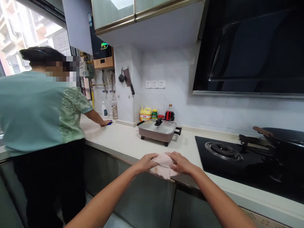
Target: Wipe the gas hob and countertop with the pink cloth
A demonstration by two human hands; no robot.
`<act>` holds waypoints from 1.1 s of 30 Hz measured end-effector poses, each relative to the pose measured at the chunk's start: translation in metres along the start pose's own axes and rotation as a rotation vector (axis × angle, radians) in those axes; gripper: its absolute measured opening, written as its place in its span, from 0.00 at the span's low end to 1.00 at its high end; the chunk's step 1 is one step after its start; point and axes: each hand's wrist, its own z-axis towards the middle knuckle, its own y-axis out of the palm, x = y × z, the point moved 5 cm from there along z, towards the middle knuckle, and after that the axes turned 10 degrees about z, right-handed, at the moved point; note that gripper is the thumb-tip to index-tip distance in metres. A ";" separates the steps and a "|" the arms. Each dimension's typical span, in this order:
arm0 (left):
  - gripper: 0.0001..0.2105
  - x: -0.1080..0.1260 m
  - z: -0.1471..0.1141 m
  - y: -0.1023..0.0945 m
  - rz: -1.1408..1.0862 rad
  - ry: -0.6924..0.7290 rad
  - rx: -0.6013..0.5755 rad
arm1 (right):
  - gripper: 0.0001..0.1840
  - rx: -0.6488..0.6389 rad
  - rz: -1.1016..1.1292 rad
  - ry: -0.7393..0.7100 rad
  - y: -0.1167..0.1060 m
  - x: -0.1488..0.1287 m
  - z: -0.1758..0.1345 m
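Observation:
A pale pink cloth [163,166], bunched and marked with a small brownish stain, is held between both my hands at the counter's front edge. My left hand [147,162] grips its left side, fingers curled over the top. On the other side my right hand [180,162] has its fingers closed on the folds. Just behind the cloth stands a brown electric pan [155,134] on short black feet, covered by a glass lid [160,126] with a black knob. The cloth hides part of the white countertop [118,139] edge.
On the left a co-worker [42,104] leans over the counter, one hand [104,123] on a blue cloth. A gas hob [223,152] with a black wok [285,136] lies right. Bottles [145,113] stand behind the pan; a cleaver [127,77] hangs on the wall.

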 end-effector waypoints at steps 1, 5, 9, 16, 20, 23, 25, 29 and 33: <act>0.20 -0.005 -0.006 -0.006 -0.051 -0.022 0.003 | 0.39 -0.015 0.030 -0.035 0.006 -0.007 0.002; 0.20 -0.023 -0.037 -0.030 -0.215 -0.118 0.053 | 0.19 0.000 0.201 -0.102 0.023 -0.040 0.008; 0.22 -0.023 -0.068 -0.048 -0.325 -0.174 0.127 | 0.22 -0.042 0.280 -0.106 0.035 -0.070 0.017; 0.20 -0.006 -0.083 -0.052 -0.758 -0.267 0.169 | 0.30 -0.038 0.323 -0.094 0.041 -0.082 0.021; 0.18 -0.001 -0.084 -0.047 -0.739 -0.299 0.093 | 0.29 -0.008 0.484 -0.046 0.036 -0.076 0.015; 0.15 0.015 -0.087 -0.044 -0.463 -0.193 -0.060 | 0.40 -0.041 0.651 -0.043 0.037 -0.078 0.011; 0.14 0.029 -0.088 -0.042 -0.315 -0.080 -0.155 | 0.46 -0.146 0.691 -0.093 0.046 -0.085 0.010; 0.15 0.032 -0.086 -0.046 -0.212 -0.036 -0.138 | 0.30 -0.401 0.668 -0.096 0.075 -0.092 0.004; 0.32 0.001 -0.096 -0.041 -0.301 -0.181 -0.071 | 0.21 -0.253 0.727 -0.019 0.074 -0.091 -0.002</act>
